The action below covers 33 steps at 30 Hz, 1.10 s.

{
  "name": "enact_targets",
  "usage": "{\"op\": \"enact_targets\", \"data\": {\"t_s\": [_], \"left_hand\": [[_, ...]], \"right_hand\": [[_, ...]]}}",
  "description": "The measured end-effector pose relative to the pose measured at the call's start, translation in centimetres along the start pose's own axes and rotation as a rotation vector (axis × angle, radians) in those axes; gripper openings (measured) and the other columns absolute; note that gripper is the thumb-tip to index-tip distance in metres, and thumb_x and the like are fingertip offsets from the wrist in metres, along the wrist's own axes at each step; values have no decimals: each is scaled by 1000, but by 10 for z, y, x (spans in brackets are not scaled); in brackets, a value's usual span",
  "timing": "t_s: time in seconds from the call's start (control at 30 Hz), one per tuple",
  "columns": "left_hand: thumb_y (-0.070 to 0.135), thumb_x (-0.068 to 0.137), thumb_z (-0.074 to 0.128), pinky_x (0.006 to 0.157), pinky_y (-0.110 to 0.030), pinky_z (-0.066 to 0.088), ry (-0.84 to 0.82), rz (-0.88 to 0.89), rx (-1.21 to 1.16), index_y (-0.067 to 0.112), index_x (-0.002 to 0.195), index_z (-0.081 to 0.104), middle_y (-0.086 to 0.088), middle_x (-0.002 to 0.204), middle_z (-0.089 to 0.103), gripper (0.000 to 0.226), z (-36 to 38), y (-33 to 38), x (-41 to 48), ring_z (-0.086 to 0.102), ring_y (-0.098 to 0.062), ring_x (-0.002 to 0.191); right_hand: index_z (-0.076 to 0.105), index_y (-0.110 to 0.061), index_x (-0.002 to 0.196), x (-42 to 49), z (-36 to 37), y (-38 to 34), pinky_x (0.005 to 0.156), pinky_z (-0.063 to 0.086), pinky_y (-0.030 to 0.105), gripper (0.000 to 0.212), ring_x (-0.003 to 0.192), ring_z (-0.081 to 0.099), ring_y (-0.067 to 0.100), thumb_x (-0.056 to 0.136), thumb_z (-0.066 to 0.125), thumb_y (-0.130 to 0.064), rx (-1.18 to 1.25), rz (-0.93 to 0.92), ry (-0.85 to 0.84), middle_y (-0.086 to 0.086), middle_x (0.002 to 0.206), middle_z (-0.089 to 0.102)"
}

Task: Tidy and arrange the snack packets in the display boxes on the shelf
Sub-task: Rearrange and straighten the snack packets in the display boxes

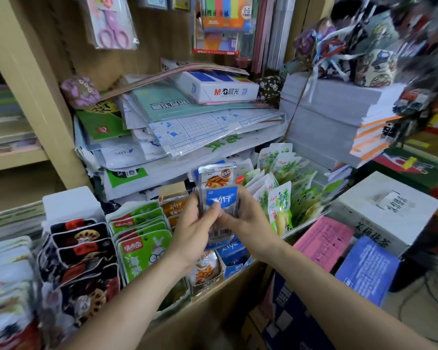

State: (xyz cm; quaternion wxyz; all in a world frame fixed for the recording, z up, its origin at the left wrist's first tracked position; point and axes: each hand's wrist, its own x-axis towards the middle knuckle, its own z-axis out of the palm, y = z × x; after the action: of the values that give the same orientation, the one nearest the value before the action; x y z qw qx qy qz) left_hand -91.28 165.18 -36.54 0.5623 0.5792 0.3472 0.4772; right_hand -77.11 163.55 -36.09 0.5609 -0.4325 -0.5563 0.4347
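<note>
Both hands hold a small stack of snack packets (pixel 220 198) upright above the shelf, a blue-labelled one in front and an orange-printed one behind it. My left hand (pixel 192 223) grips the stack's left edge, thumb on the front. My right hand (pixel 243 218) pinches its lower right side. Directly below stands a blue display box (pixel 234 256) of similar blue packets, with an orange-packet box (pixel 205 271) to its left. Green packets (pixel 139 238) fill a box further left, and black packets with lotus-root pictures (pixel 81 251) fill the one beyond it.
A clear tray of green-and-white packets (pixel 281 195) stands to the right. Behind are piled paper and plastic sleeves (pixel 187 127) and a white paper ream (pixel 218 87). Pink and blue booklets (pixel 324 238) and a white carton (pixel 387 205) lie lower right.
</note>
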Motion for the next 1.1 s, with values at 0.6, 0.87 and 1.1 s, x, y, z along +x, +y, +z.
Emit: {"op": "enact_targets", "data": {"t_s": [0.6, 0.87, 1.1], "left_hand": [[5, 101, 54, 98, -34, 52, -301, 75, 24, 27, 119, 52, -4, 119, 68, 29, 148, -27, 5, 66, -16, 111], [6, 94, 66, 102, -36, 52, -249, 13, 65, 22, 137, 44, 1, 126, 65, 51, 162, -56, 0, 65, -11, 115], [2, 98, 59, 92, -22, 51, -295, -12, 93, 22, 129, 50, 2, 119, 68, 39, 164, -61, -4, 66, -5, 109]], "right_hand": [[57, -10, 127, -89, -135, -20, 86, 59, 42, 39, 104, 70, 27, 91, 65, 5, -205, 24, 279, 7, 116, 71], [51, -14, 130, -102, -147, 10, 87, 59, 45, 49, 104, 70, 24, 88, 71, 1, -197, 105, 284, 7, 115, 70], [41, -16, 137, -106, -149, 16, 83, 58, 32, 58, 109, 68, 19, 90, 66, 4, -171, 144, 244, 7, 119, 68]]}}
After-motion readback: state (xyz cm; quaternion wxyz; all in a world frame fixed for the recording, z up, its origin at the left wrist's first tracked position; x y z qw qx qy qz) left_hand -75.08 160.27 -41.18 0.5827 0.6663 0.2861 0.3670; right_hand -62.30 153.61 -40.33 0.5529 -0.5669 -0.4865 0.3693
